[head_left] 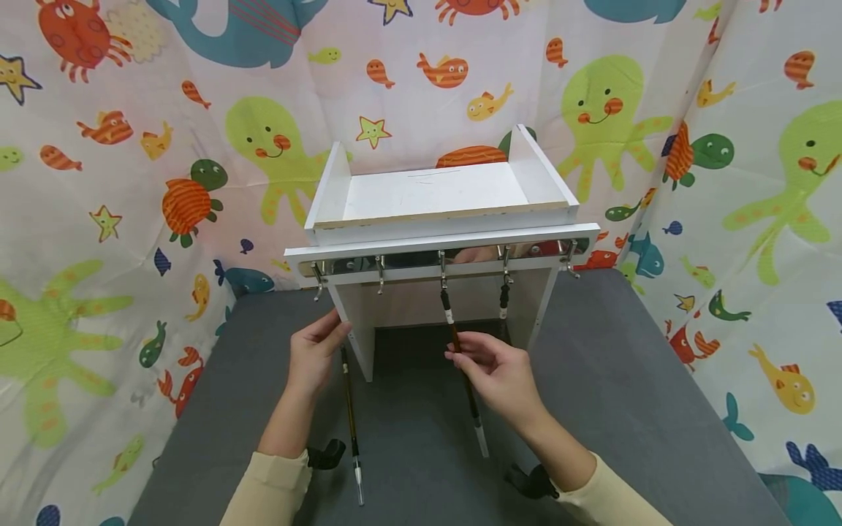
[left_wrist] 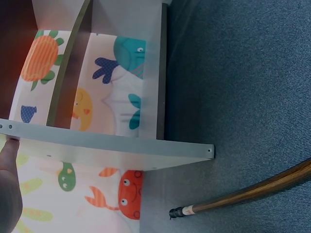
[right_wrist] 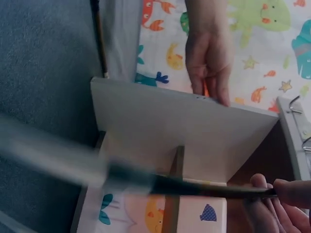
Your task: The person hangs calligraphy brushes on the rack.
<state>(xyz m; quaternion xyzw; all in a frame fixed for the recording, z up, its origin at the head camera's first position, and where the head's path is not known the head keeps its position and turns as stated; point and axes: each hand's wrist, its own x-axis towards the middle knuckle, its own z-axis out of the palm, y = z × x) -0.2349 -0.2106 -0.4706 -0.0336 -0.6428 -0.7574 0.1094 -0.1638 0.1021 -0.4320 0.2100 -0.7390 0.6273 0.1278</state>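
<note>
My right hand (head_left: 493,369) pinches the dark shaft of a calligraphy brush (head_left: 470,394) between thumb and fingers. The brush slants below the middle hook (head_left: 443,269) of a hook rail, its top end close to that hook, a clear cap over its tip. In the right wrist view its lower end is blurred. With bent, loose fingers my left hand (head_left: 314,354) touches the outer side and front edge of the left panel (head_left: 358,329) of a white shelf unit. A second brush (head_left: 504,299) hangs from the hook to the right, partly hidden. A third brush (head_left: 351,431) lies on the grey surface.
The white unit (head_left: 434,190) stands on the grey cloth-like surface (head_left: 408,467). Its rail (head_left: 408,276) sticks out in front with several metal hooks. A curtain (head_left: 408,102) printed with sea animals hangs behind and at both sides.
</note>
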